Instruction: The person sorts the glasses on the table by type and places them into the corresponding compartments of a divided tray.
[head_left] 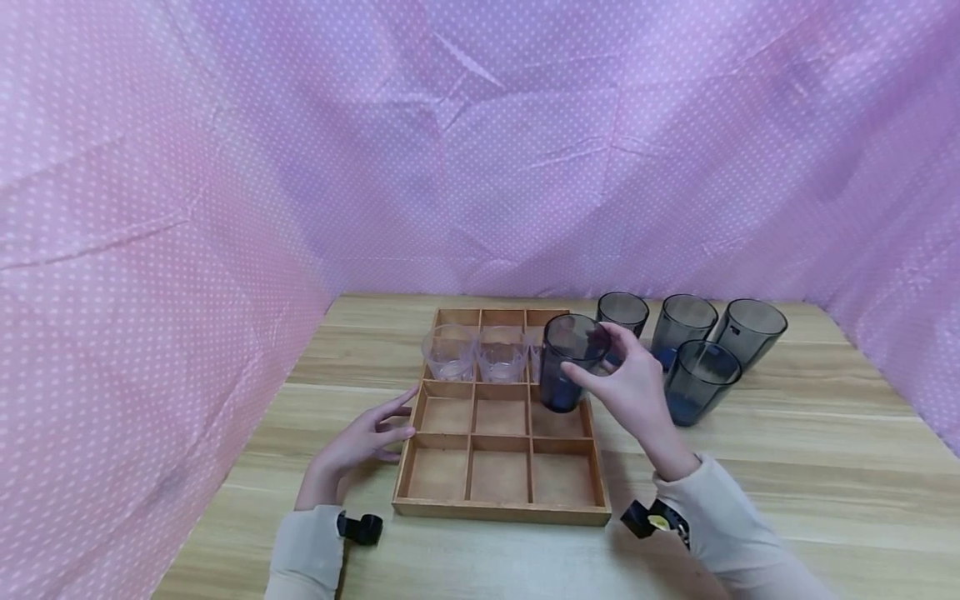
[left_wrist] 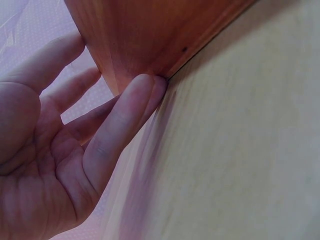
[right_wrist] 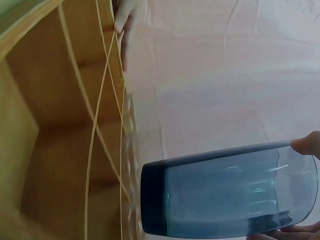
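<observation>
My right hand grips a dark tinted drinking glass near its rim, thumb on one side and fingers on the other. The glass is upright above the right column of a wooden compartment tray, over its middle row. In the right wrist view the base of the glass stands clear of the dividers. My left hand rests its extended fingertips against the tray's left side, as the left wrist view also shows with the tray wall. Clear plastic cups sit in the back row, the rightmost partly hidden by the glass.
Several more dark glasses stand right of the tray, among them a front one and a far right one. Pale wood-grain tabletop surrounds the tray. Pink dotted cloth hangs behind and at the sides.
</observation>
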